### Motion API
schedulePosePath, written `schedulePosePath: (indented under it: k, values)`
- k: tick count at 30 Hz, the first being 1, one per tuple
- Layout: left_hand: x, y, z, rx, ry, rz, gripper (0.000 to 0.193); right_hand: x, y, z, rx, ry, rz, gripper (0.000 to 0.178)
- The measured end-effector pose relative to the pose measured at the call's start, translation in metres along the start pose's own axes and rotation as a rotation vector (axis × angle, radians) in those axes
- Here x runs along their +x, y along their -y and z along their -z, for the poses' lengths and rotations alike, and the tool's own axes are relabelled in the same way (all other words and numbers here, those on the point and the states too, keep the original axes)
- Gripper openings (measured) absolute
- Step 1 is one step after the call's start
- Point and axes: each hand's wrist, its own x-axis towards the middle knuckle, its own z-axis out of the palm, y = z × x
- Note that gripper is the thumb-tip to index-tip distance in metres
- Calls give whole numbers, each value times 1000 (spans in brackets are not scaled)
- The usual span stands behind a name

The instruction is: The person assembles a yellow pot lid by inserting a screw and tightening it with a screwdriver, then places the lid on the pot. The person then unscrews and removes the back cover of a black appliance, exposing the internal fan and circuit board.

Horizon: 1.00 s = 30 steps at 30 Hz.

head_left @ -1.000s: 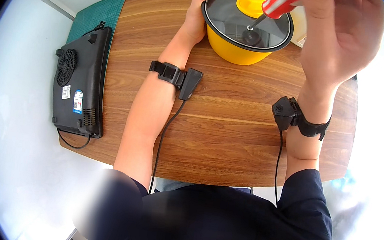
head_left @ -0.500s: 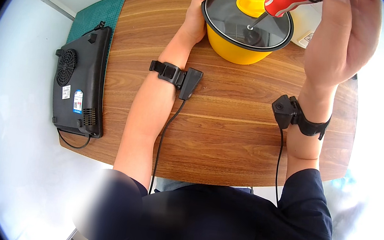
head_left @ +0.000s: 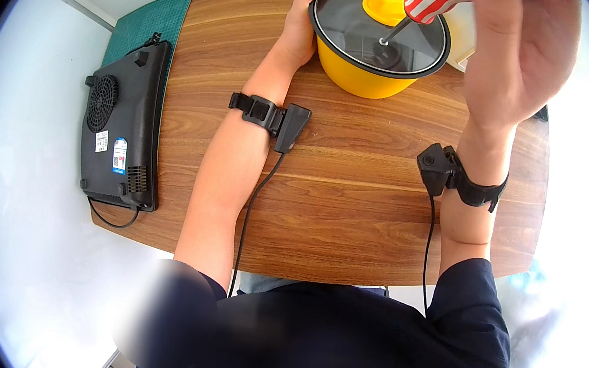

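Observation:
A yellow pot (head_left: 363, 81) with a dark glass lid (head_left: 338, 25) stands at the far side of the table. My left hand (head_left: 302, 28) is closed around the pot's left side, thumb up at the rim. A yellow knob-like piece (head_left: 384, 7) shows on the lid. Slanting down to a small metallic spot on the glass is a screwdriver (head_left: 431, 2) with a red-and-white striped handle. My right hand (head_left: 522, 64) is at the handle's upper end; its fingertips are cut off by the top edge and slightly blurred.
Toward the left edge of the table lies a black appliance (head_left: 123, 128), its vented underside with a round fan grille facing up, partly over a green mat (head_left: 158, 12). A pale object (head_left: 461, 43) sits behind my right hand. Cabled black devices (head_left: 292, 129) are strapped to both wrists.
The screwdriver handle has turned, so different stripes face up. My right hand has shifted slightly left and rotated. My left hand and the pot stay in place.

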Motion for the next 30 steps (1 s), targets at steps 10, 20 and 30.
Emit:
schedulePosePath:
  k: [10,20,30]
  values:
    - [2,4,2,-43,8,9,40,14,41,-29,-128,-186,-200,49]
    - [-4,1,1,-3,-10,16,48,6,24,-45,-224,-257,3,45]
    - [9,20,8,-79,19,15,59,0,-4,-10,97,-76,54,49]
